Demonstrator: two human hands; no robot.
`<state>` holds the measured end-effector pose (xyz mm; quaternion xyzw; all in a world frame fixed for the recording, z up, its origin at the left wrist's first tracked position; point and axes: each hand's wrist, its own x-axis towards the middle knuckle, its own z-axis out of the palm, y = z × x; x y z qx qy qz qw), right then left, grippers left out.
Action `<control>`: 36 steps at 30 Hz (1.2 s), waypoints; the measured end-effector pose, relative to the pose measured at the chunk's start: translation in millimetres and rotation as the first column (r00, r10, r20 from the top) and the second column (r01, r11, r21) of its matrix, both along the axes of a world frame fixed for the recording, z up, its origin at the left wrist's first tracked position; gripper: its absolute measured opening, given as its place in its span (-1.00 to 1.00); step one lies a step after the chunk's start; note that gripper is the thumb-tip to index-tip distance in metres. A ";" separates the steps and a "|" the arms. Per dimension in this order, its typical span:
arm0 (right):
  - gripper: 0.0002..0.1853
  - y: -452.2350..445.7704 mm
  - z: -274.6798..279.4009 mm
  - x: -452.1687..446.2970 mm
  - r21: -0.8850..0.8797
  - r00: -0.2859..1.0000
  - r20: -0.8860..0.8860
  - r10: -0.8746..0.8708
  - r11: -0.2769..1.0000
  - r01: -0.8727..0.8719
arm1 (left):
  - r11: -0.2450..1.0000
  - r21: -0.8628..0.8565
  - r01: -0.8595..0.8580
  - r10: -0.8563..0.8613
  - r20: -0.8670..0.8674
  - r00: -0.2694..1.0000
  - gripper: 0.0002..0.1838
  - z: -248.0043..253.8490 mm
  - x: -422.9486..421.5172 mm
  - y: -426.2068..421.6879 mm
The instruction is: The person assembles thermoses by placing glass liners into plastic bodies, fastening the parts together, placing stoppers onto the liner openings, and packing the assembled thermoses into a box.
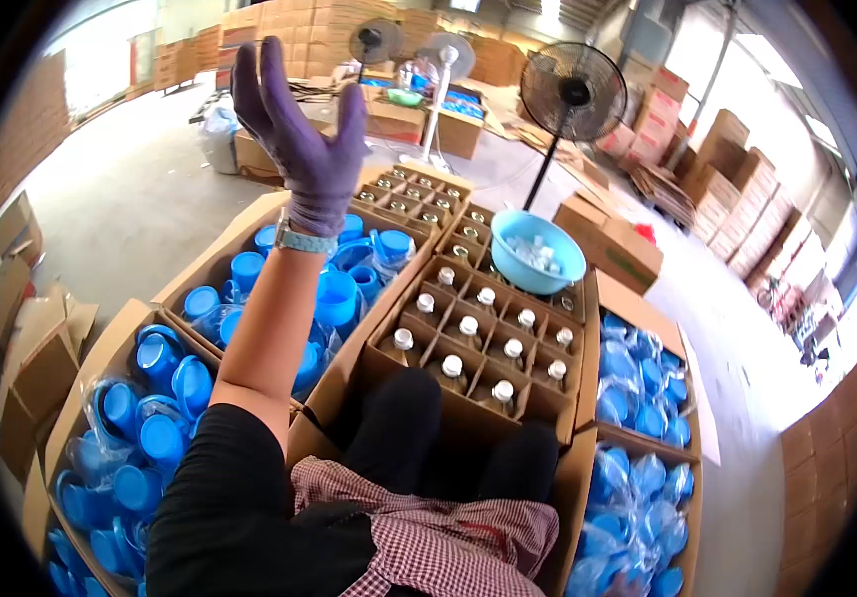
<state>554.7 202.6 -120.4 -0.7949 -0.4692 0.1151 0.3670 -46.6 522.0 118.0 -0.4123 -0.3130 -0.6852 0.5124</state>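
My left hand, in a purple glove, is raised high with its fingers spread and nothing in it. A light blue wristwatch sits below the glove. Under that arm is a carton of blue plastic lids or cups, some in clear bags. In front of my knees, a divided carton holds several glass bottles with white caps. A light blue bowl of small white caps rests on the carton's far part. At the bottom right edge, a purplish patch among bagged blue pieces may be my right hand; its fingers cannot be made out.
More cartons of blue pieces stand at left and right. Another divided carton of bottles lies beyond. A black standing fan and a white fan stand ahead. Stacked boxes line the right side.
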 end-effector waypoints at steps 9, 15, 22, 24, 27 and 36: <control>-0.61 0.4 269.0 -55.0 -0.162 0.952 -0.131 0.276 0.942 -0.295 | 0.501 -0.628 0.596 -0.734 0.057 0.677 -0.11 -118.6 141.5 -40.0; -0.63 65.1 353.0 -62.4 -0.061 0.367 0.281 0.887 0.398 -0.915 | -0.601 -0.598 0.531 -0.786 0.561 -0.258 0.54 -141.9 217.6 -89.4; -0.65 245.3 295.8 -96.8 -0.093 0.265 0.466 0.844 0.345 -0.934 | -0.883 -0.148 0.446 -0.306 0.902 -0.306 0.45 -163.3 194.4 -104.2; -0.71 241.7 258.2 -143.1 -0.140 0.682 0.220 0.698 0.714 -0.686 | -0.853 -0.134 0.504 -0.286 0.928 -0.238 0.39 -205.7 196.1 -111.4; -0.74 215.2 167.4 -165.7 -0.078 0.249 0.731 0.635 0.441 -0.894 | -0.695 -0.560 0.451 -0.522 0.824 0.220 0.39 -317.4 186.1 -125.8; -0.62 105.3 32.0 -202.6 -0.086 0.200 0.465 0.862 0.268 -0.959 | -0.834 -0.414 -0.364 -0.550 0.660 0.511 -0.26 -265.3 72.6 -169.3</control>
